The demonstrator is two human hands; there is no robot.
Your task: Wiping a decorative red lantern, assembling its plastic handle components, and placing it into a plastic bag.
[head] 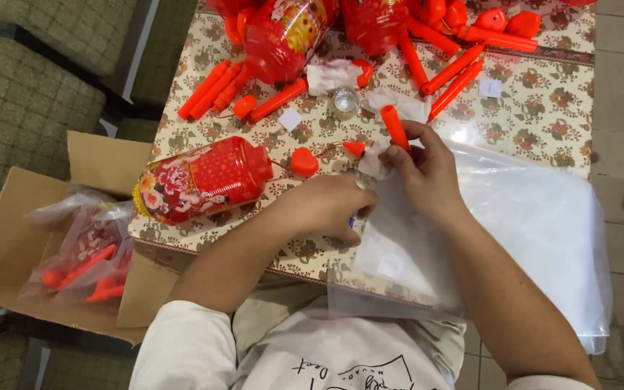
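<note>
— Start at the far left: what lies beside you?

— A cardboard box (16, 238) sits on the floor left of the table (543, 108), with clear bags of orange parts inside. On the table's near left a red lantern body (204, 179) lies on its side, long axis running left to right, its cap end pointing right toward your hands.

— And your left hand?

— Your left hand (326, 206) is curled, fingers pressed together around something small at the table's near edge. You cannot tell what it pinches; your own knuckles hide it. It touches your right hand, just below it.

— Then the orange stick?

— Your right hand (424, 173) pinches the short orange stick (394, 126) between thumb and fingertips, along with a scrap of white paper (373, 162). The stick's long axis points away from you, tilted slightly left, its free end rising above your fingers. Your right hand is the one on it; your left is just below and left of it.

— What lies to the right?

— A clear plastic bag (543, 217) spreads under your right forearm, hanging off the near right edge. More long orange sticks (453, 72) lie at the far side, well apart from your hands
</note>
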